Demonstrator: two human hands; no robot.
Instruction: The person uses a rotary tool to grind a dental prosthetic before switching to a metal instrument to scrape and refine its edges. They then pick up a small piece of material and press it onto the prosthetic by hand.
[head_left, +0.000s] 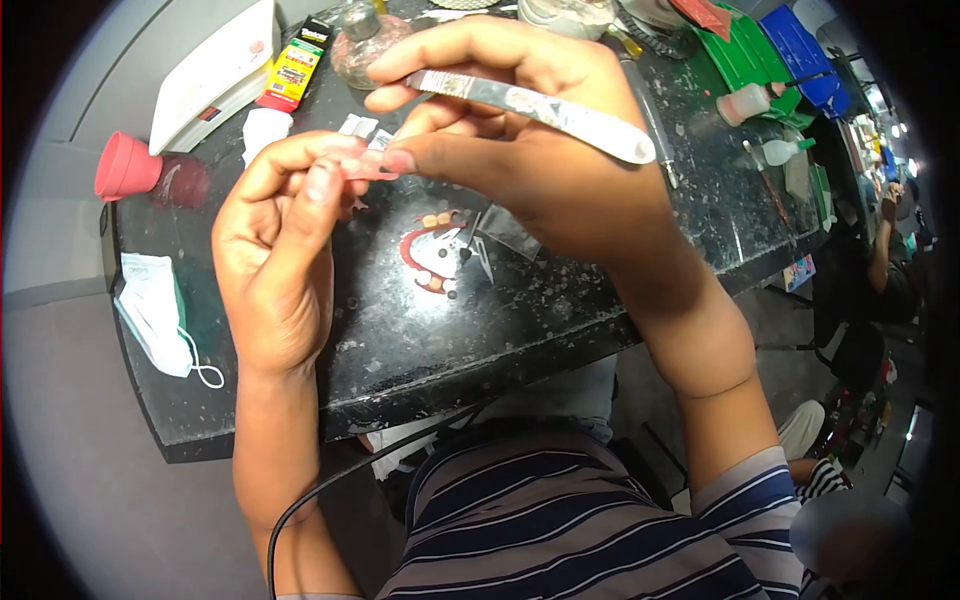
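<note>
Between its thumb and fingers my left hand [285,235] pinches a strip of pink, soft-looking material [358,160]. The thumb of my right hand [540,165] presses on the strip's right end. A white-handled knife [560,115] with a stained, dark end rests across my right hand, held between its fingers. Below the hands, a pink and metal denture frame [410,250] with tooth-coloured parts lies on the black table [400,345]. Small metal pieces and a grey packet [510,232] lie beside it.
On the left are a face mask [155,315], a pink cup [128,166] and a white box [215,80]. A yellow-red box [296,65] and glass jar [368,45] stand behind. Bottles [745,103] and green trays [750,55] are at right. People sit farther right.
</note>
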